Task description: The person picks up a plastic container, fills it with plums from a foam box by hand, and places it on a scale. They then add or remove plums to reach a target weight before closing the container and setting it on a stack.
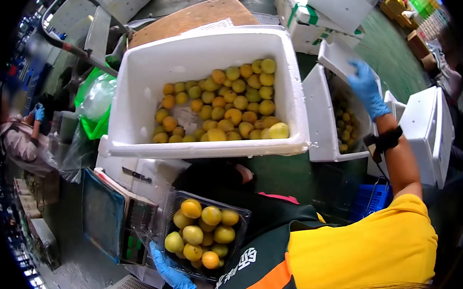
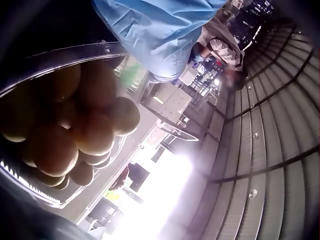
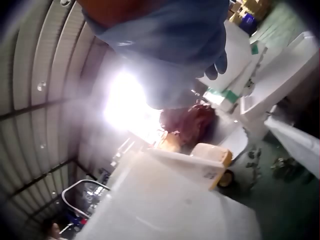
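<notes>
My blue-gloved left hand (image 1: 170, 272) grips the lower left corner of a clear plastic punnet (image 1: 243, 227), held close to my body. It carries several round fruits (image 1: 192, 234), yellow-green to orange. In the left wrist view, the blue glove (image 2: 155, 35) is above the heaped fruits (image 2: 92, 131). To the right, my gloved right hand (image 1: 370, 89) is stretched over a white foam box (image 1: 318, 115) with more small fruits (image 1: 345, 122) inside. Its fingers are loosely extended and hold nothing. A large white foam box (image 1: 140, 78) of similar fruits (image 1: 233, 115) stands tilted in front of me.
A weighing scale (image 1: 136, 234) stands left of the punnet, by a blue-edged panel (image 1: 100, 216). Behind it are a green crate (image 1: 92, 120) with clear bags and a trolley handle (image 1: 62, 44). Foam boxes (image 1: 423, 132) and a blue crate (image 1: 371, 201) are at right. Another person (image 1: 25, 137) is at far left.
</notes>
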A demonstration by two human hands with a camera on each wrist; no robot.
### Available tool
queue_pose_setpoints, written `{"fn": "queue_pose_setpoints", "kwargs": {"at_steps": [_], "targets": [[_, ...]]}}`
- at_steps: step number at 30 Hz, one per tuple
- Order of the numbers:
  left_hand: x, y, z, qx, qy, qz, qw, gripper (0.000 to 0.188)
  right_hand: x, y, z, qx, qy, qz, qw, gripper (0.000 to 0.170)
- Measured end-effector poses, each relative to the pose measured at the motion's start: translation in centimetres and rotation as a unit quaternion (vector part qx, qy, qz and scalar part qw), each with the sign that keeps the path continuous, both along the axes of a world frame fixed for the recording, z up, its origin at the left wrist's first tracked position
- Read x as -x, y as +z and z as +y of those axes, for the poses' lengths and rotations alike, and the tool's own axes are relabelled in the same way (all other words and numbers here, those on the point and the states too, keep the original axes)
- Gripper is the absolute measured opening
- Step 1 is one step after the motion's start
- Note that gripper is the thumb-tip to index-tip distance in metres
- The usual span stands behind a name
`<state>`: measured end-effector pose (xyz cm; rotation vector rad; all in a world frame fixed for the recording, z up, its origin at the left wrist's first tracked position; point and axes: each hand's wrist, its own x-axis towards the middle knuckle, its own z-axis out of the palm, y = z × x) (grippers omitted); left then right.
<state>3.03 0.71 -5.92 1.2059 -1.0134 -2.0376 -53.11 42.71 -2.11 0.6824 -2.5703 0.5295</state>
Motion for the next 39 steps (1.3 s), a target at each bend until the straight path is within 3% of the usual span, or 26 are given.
{"fn": "queue_pose_setpoints", "kwargs": {"at_steps": [1, 2, 3, 4, 5, 7, 9, 10, 12, 13, 15, 18, 22, 25, 28, 29, 31, 34, 37, 38, 39], "targets": [[0.2, 0.2, 0.0, 0.024, -0.001, -0.002, 1.0, 0.06, 0.8, 3.3, -4.9, 0.075, 0.121, 0.05, 0.989, 0.035], [0.4, 0.3, 0.0, 0.048, -0.002, -0.005, 0.999, 0.06, 0.2, 6.9, -9.9, 0.152, 0.171, -0.066, 0.971, 0.032], [0.6, 0.4, 0.0, 0.071, -0.002, -0.008, 0.997, 0.06, -0.6, 9.9, -14.7, 0.19, 0.314, -0.124, 0.922, 0.032], [-0.1, -0.4, -0.1, 0.1, 0.001, -0.028, 0.995, 0.063, -1.1, 11.1, -19.6, 0.182, 0.385, -0.118, 0.897, 0.035], [-0.7, -1.3, -0.2, 0.129, 0.005, -0.049, 0.99, 0.066, -2.0, 12.1, -23.9, 0.098, 0.415, -0.084, 0.901, 0.036], [1.3, 1.1, 0.8, 0.175, -0.027, -0.091, 0.98, 0.069, -4.0, 11.2, -31.7, -0.004, 0.387, -0.262, 0.884, 0.039], [1.6, 1.8, 2.3, 0.223, -0.043, -0.083, 0.97, 0.076, -3.3, 6.1, -38.1, -0.123, 0.504, -0.233, 0.823, 0.04], [0.8, 1.0, 2.1, 0.231, -0.054, -0.096, 0.967, 0.078, -3.5, 3.6, -40.4, -0.201, 0.505, -0.233, 0.806, 0.043], [0.6, 0.5, 2.3, 0.249, -0.044, -0.113, 0.961, 0.082, -4.7, 0.9, -43.4, -0.359, 0.468, -0.211, 0.78, 0.047], [1.5, 1.3, 2.8, 0.255, -0.003, -0.114, 0.96, 0.061, -5.5, 0.1, -43.9, -0.436, 0.428, -0.191, 0.768, 0.049], [1.3, 0.9, 2.7, 0.259, 0.004, -0.108, 0.96, 0.069, -5.1, -4.4, -45.3, -0.584, 0.392, -0.077, 0.707, 0.052], [1.0, 0.4, 2.5, 0.285, 0.011, -0.088, 0.954, 0.077, -4.4, -7.6, -44.1, -0.494, 0.411, -0.045, 0.764, 0.053], [1.3, 0.6, 2.0, 0.279, 0.002, -0.098, 0.955, 0.082, -2.8, -7.6, -45.0, -0.504, 0.414, -0.117, 0.749, 0.054], [1.1, 0.4, 1.8, 0.279, -0.004, -0.103, 0.955, 0.083, -2.4, -4.6, -44.6, -0.487, 0.431, -0.147, 0.745, 0.056], [1.0, 0.2, 2.1, 0.273, 0.003, -0.096, 0.957, 0.085, -2.6, -1.3, -43.1, -0.355, 0.411, -0.23, 0.808, 0.059], [0.9, 0.1, 2.1, 0.269, 0.005, -0.088, 0.959, 0.086, -3.0, 0.1, -42.2, -0.249, 0.422, -0.383, 0.783, 0.06], [1.0, 0.5, 2.0, 0.255, -0.001, -0.08, 0.964, 0.089, -5.0, 3.3, -39.9, -0.016, 0.4, -0.643, 0.653, 0.063], [1.7, 1.5, 2.2, 0.228, -0.005, -0.078, 0.971, 0.094, -7.2, 6.0, -37.7, 0.091, 0.433, -0.762, 0.473, 0.068], [2.1, 1.9, 2.4, 0.235, 0.007, -0.08, 0.969, 0.095, -11.4, 8.2, -35.3, 0.17, 0.378, -0.824, 0.387, 0.069], [2.3, 1.9, 2.3, 0.239, 0.005, -0.066, 0.969, 0.095, -12.4, 8.1, -34.8, 0.163, 0.385, -0.823, 0.384, 0.069], [2.0, 1.7, 2.4, 0.242, 0.007, -0.062, 0.968, 0.095, -13.8, 9.3, -34.2, 0.133, 0.43, -0.82, 0.354, 0.072]]}}
